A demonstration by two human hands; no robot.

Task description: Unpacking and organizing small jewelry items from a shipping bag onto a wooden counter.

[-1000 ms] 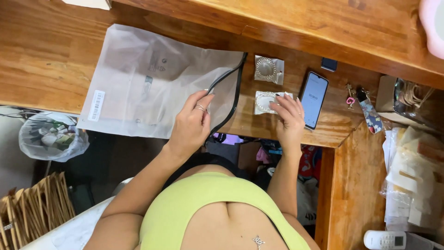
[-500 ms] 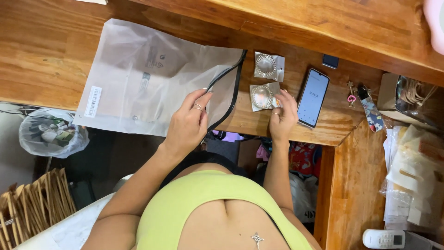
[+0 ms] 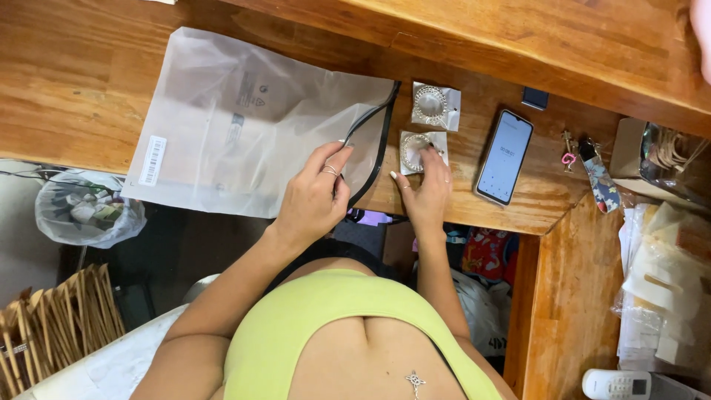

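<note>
Pinching the frosted zip bag's open mouth, left hand — right hand grips a clear bracelet packet.

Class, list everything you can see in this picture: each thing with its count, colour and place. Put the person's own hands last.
Frosted plastic zip bag: one, translucent white, left on desk.
Small clear packets with ring-shaped jewellery: two, silvery, beside bag mouth.
Smartphone: one, screen lit, right of packets.
Keys with patterned strap: one bunch, far right.
Wooden desk: one, brown.
Bin bag: one, clear, lower left.
Left hand: on bag opening.
Right hand: on nearer packet.
</note>
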